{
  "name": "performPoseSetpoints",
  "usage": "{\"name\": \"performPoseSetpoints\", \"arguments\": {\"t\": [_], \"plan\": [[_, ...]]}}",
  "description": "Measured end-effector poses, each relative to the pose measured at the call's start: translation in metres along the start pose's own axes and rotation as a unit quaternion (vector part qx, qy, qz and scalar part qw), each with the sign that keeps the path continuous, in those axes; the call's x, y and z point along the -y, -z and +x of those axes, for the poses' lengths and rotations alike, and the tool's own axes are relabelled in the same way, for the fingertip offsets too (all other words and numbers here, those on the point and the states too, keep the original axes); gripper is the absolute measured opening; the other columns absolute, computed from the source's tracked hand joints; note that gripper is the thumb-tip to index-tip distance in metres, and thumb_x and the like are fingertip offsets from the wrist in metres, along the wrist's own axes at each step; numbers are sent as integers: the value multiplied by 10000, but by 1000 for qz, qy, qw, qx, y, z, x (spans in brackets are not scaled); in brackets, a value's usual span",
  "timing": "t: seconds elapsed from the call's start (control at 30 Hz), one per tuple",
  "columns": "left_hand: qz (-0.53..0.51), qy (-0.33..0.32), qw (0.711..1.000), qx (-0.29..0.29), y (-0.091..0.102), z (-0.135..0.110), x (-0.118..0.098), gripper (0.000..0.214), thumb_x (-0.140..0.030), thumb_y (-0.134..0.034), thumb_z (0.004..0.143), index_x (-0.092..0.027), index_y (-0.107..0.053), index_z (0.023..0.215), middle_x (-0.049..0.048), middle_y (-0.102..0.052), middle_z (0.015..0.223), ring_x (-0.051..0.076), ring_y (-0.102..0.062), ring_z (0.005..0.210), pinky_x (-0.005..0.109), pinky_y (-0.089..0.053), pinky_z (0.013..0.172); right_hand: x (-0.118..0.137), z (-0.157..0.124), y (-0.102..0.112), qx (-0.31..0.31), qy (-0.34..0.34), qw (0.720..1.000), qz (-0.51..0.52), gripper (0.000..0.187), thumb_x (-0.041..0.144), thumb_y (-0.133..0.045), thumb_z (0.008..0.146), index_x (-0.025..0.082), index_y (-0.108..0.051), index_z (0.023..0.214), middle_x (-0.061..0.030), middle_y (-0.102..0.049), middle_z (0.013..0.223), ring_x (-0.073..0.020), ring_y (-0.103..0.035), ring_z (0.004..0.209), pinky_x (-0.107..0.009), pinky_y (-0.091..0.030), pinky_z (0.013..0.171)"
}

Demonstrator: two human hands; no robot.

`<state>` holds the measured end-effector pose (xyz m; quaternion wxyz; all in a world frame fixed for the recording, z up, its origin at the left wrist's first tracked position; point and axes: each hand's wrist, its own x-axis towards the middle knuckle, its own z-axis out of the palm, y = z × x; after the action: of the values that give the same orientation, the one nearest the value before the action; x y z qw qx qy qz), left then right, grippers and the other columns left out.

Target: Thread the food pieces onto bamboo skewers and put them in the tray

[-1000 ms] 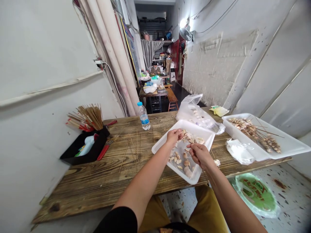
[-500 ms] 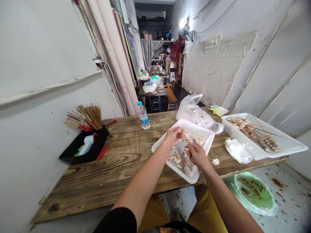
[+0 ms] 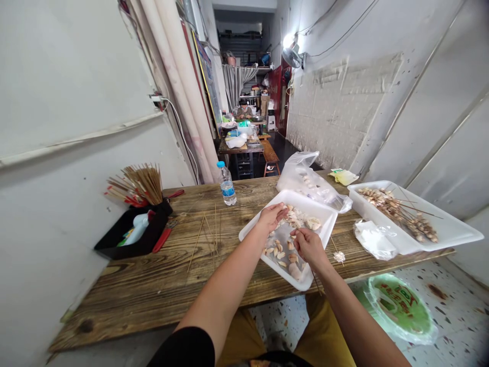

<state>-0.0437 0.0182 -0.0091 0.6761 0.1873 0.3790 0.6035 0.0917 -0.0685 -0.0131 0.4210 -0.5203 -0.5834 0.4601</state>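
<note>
My left hand (image 3: 270,217) is over the upper left of a white tray (image 3: 250,230), fingers stretched out near a pile of garlic (image 3: 294,216). Whether the fingertips touch the garlic I cannot tell. Just to the right, my right hand (image 3: 308,245) is closed round a thin bamboo skewer (image 3: 316,282), which sticks out below the hand past the tray's near edge. The skewer's other end is hidden by the fingers. Loose garlic cloves (image 3: 280,250) are scattered in the tray below both hands.
Bare skewers (image 3: 196,243) lie left of the tray, near a water bottle (image 3: 228,188) and a black box (image 3: 110,242). To the right are a garlic skewer (image 3: 338,256), a plastic packet (image 3: 376,238) and another tray (image 3: 454,235) with skewered garlic. A plastic bag (image 3: 301,173) lies behind.
My left hand's fingers have straightened from a bent, pinching shape. My right hand stays in nearly the same place with the skewer. The view has shifted slightly.
</note>
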Motion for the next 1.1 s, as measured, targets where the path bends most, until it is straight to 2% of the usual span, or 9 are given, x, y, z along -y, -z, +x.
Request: {"name": "performPoseSetpoints", "arguments": {"t": [0.1, 0.3, 0.57, 0.73, 0.83, 0.97, 1.1], "plan": [[15, 14, 999, 25, -1, -2, 0, 66, -67, -659, 825, -64, -667, 760, 111, -720, 756, 123, -680, 674, 235, -532, 743, 1, 0, 0, 3, 0, 1000, -2, 302, 443, -440, 774, 175, -579, 795, 51, -452, 438, -101, -341, 341, -235, -251, 376], [16, -7, 999, 46, -4, -6, -2, 106, -84, -616, 864, -82, -651, 765, 98, -718, 735, 106, -666, 642, 196, -501, 647, 4, -2, 0, -2, -1, 1000, -8, 299, 436, -433, 768, 174, -577, 785, 52, -447, 429, -102, -337, 337, -234, -247, 369], [-5, 6, 1000, 30, 2, 3, 1, 144, -166, -719, 804, -99, -617, 726, 42, -662, 659, 88, -619, 594, 189, -477, 591, 8, -2, 0, 7, -13, 1000, -17, 264, 393, -425, 774, 178, -578, 784, 56, -445, 426, -98, -331, 328, -229, -243, 366], [20, -28, 999, 27, 2, 5, 0, 191, -177, -756, 768, -79, -625, 671, 6, -599, 567, 41, -525, 495, 152, -396, 490, 6, -3, 0, 11, -17, 1000, -8, 268, 408, -432, 780, 180, -573, 790, 59, -444, 427, -94, -318, 323, -228, -244, 366], [13, -42, 999, 9, 1, 4, 1, 158, -149, -741, 777, -75, -637, 684, 33, -644, 603, 62, -584, 536, 175, -473, 580, 4, -2, -1, 8, -16, 1000, -3, 279, 425, -431, 783, 184, -569, 797, 59, -443, 427, -97, -319, 325, -233, -253, 369], [-17, -35, 999, 26, 0, 1, 1, 119, -134, -748, 767, -77, -649, 735, 81, -706, 709, 116, -678, 664, 245, -532, 769, 0, 1, -1, 4, -10, 1000, -18, 295, 444, -427, 782, 187, -572, 792, 48, -455, 434, -116, -369, 347, -243, -279, 384], [-20, -27, 999, 31, 2, 1, 2, 102, -132, -733, 781, -92, -639, 777, 84, -716, 745, 149, -703, 708, 288, -546, 792, -2, 2, -1, 1, -2, 999, -34, 302, 454, -427, 780, 193, -579, 788, 38, -471, 442, -136, -423, 377, -252, -297, 404]]}}
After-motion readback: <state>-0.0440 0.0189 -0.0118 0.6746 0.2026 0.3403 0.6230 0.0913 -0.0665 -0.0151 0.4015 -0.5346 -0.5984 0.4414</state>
